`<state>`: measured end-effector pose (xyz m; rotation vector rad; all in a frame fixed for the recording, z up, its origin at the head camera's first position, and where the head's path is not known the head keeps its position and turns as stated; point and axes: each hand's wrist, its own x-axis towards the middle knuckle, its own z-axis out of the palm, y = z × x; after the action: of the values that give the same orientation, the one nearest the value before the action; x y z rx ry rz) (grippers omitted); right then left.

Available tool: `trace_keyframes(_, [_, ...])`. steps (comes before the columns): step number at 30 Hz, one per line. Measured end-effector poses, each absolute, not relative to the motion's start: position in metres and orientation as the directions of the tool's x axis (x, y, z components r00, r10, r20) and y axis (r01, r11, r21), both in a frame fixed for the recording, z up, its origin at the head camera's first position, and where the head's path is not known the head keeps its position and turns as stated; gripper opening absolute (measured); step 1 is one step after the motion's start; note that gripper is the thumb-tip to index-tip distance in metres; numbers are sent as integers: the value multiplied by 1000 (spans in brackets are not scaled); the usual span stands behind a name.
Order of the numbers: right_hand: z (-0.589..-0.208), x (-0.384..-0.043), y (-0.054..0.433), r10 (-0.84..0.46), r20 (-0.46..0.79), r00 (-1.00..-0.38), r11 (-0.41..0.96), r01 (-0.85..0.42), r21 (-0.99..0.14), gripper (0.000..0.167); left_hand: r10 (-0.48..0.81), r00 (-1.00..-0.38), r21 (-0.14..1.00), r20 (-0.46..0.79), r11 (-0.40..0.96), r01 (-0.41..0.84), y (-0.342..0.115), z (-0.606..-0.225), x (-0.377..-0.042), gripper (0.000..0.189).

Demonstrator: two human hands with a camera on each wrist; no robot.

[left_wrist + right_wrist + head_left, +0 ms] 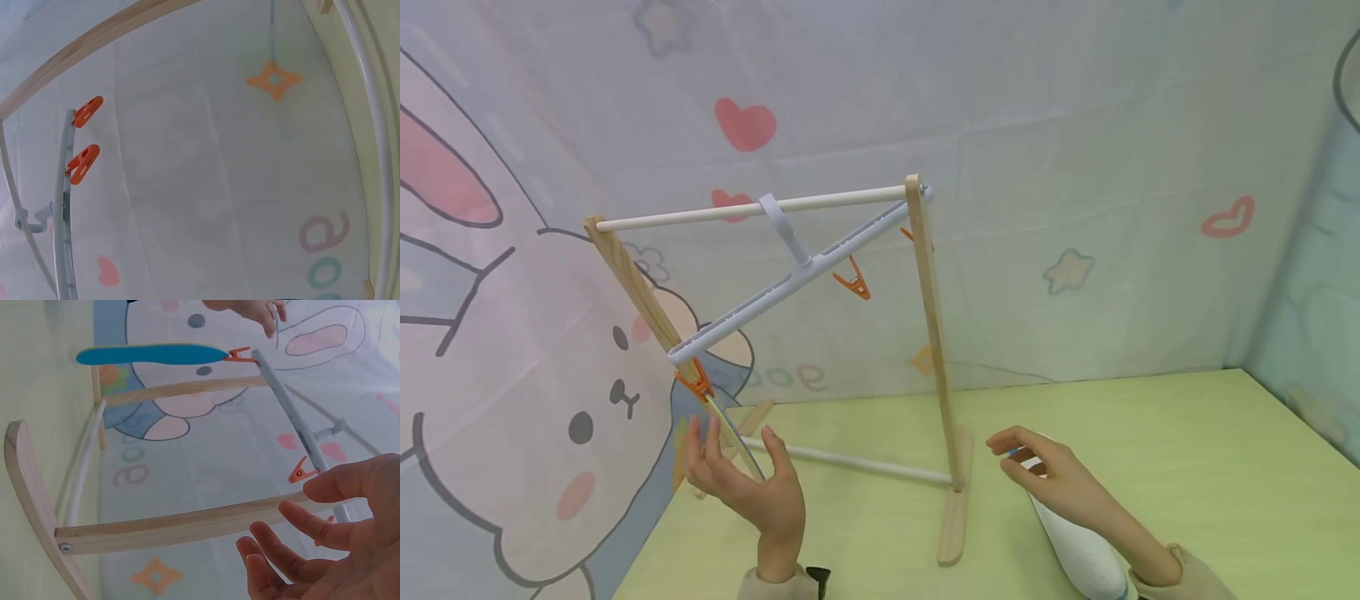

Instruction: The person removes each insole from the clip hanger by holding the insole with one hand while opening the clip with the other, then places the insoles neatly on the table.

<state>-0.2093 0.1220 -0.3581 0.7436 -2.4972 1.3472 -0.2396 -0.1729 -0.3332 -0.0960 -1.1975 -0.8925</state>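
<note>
A blue and yellow insole (735, 437) hangs from an orange clip (697, 385) at the low left end of a tilted pale hanger (790, 283). In the right wrist view the insole (153, 354) shows its broad blue face. My left hand (752, 483) is beside it, fingers apart and holding nothing. My right hand (1056, 475), fingers loosely bent, is over a long white shoe-shaped thing (1078, 546) and partly hides it. The right wrist view shows the right hand (337, 537) with nothing in its fingers.
A wooden rack (936, 333) with white rods stands on the green table (1150, 467). The hanger hooks over its top rod (850, 200). More orange clips (854, 283) sit along the hanger. A printed cloth (1037, 167) forms the back wall.
</note>
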Motion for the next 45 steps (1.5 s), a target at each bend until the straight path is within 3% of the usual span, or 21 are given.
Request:
trace_keyframes(8, [-360,-210,119,-336,398,-853,455,-518,-724,18,-607,-23,498,795,630,596,-194,-339,-242,53])
trace_keyframes(23, [-363,-209,116,-340,410,-846,464,-530,-710,16,-606,-184,592,774,589,550,-212,-347,-247,63])
trace_keyframes(37, [-365,-210,113,-385,440,-811,438,-581,-686,18,-584,-398,700,707,504,505,-226,-353,-247,76])
trace_keyframes(45, [-365,-209,111,-382,449,-808,439,-586,-681,18,-543,-599,808,588,421,411,-239,-359,-248,85])
